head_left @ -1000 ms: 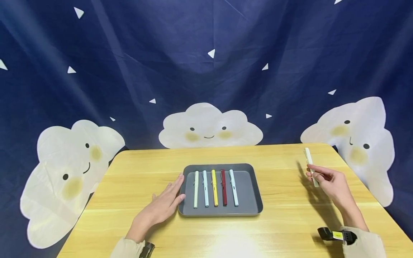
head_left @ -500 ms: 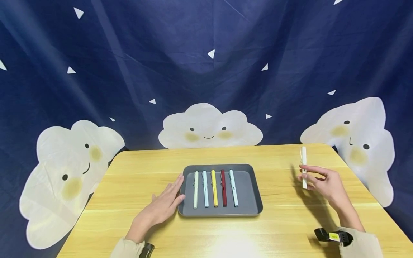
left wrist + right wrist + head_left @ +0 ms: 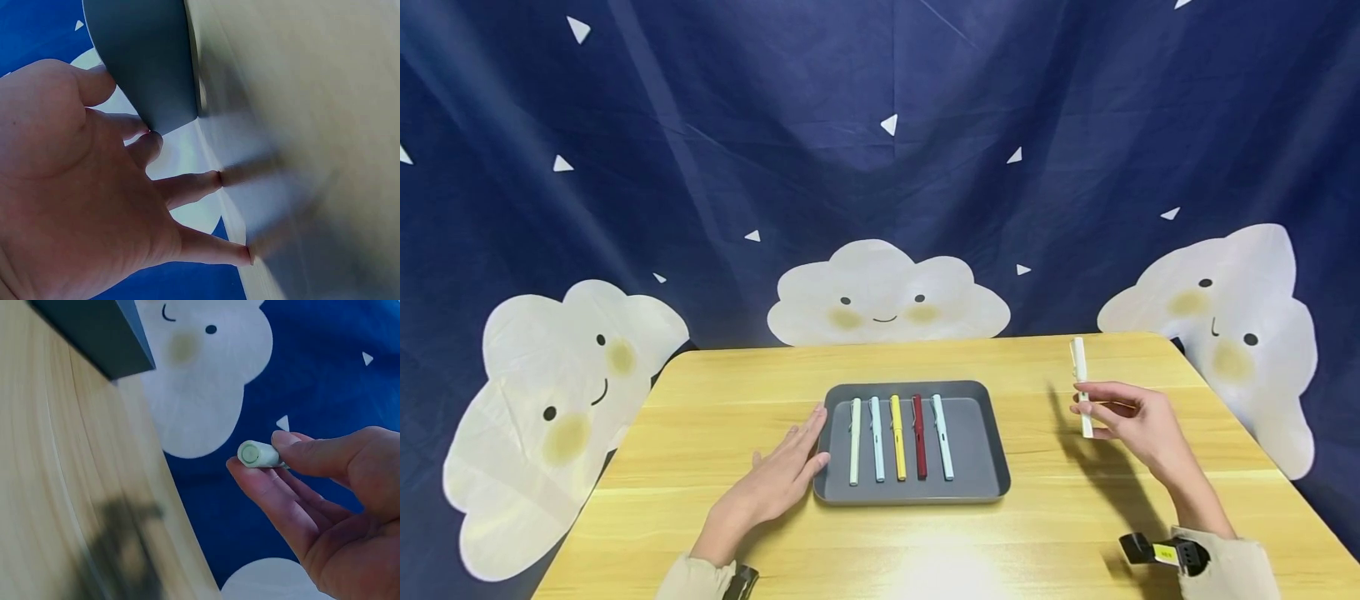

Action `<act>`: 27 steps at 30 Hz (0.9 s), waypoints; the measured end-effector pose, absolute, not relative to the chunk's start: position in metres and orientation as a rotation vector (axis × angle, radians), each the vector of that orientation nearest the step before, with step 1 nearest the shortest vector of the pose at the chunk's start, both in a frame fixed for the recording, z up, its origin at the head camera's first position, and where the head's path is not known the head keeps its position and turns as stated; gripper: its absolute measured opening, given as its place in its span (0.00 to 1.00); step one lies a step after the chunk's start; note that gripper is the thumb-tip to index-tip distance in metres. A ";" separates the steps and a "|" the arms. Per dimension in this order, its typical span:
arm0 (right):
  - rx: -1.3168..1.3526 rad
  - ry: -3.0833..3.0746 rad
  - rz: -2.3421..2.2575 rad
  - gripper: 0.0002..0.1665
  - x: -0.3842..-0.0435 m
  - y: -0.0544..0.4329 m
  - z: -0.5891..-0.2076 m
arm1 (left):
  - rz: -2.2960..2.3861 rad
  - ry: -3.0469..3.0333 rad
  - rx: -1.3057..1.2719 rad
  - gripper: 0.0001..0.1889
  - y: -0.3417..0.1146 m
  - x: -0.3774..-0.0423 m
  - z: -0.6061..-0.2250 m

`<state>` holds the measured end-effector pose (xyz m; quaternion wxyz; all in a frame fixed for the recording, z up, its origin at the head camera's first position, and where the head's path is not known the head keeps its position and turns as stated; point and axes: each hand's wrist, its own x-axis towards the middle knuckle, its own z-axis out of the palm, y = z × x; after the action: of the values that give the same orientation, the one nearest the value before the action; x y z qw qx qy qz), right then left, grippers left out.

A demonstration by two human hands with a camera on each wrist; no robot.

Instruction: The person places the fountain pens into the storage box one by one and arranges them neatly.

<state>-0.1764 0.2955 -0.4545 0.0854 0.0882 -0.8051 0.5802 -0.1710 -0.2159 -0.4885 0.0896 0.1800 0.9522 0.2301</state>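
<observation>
Right of the tray, my right hand point(image 3: 1138, 421) pinches a white pen point(image 3: 1080, 367) between thumb and fingers, above the table. The pen stands nearly upright, clip end up; in the right wrist view the round end of the pen point(image 3: 251, 454) faces the camera. My left hand point(image 3: 775, 475) lies with straight fingers against the left side of a dark grey tray point(image 3: 988, 479). Inside the tray several pens lie side by side: a pale green pen point(image 3: 854, 442), a light blue pen point(image 3: 877, 440), a yellow pen point(image 3: 898, 437), a dark red pen point(image 3: 920, 437) and another light blue pen point(image 3: 943, 437).
The wooden table point(image 3: 737, 375) has rounded back corners. A dark blue curtain point(image 3: 820, 100) with smiling clouds hangs directly behind it. The right sleeve point(image 3: 1232, 567) carries a black wrist camera point(image 3: 1195, 557) low over the tabletop.
My right hand has moved left toward the tray with the white pen, which has gone from tilted to nearly upright. My left hand and the pens in the tray have stayed put.
</observation>
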 end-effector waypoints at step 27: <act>0.337 -2.409 1.678 0.22 -0.177 0.256 -0.452 | 0.673 2.846 0.534 0.35 -0.216 -0.170 -0.489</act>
<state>-0.1770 0.2559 -0.4518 0.0928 0.1136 -0.8116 0.5654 -0.1705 -0.2161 -0.4891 0.0842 0.1791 0.9539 0.2257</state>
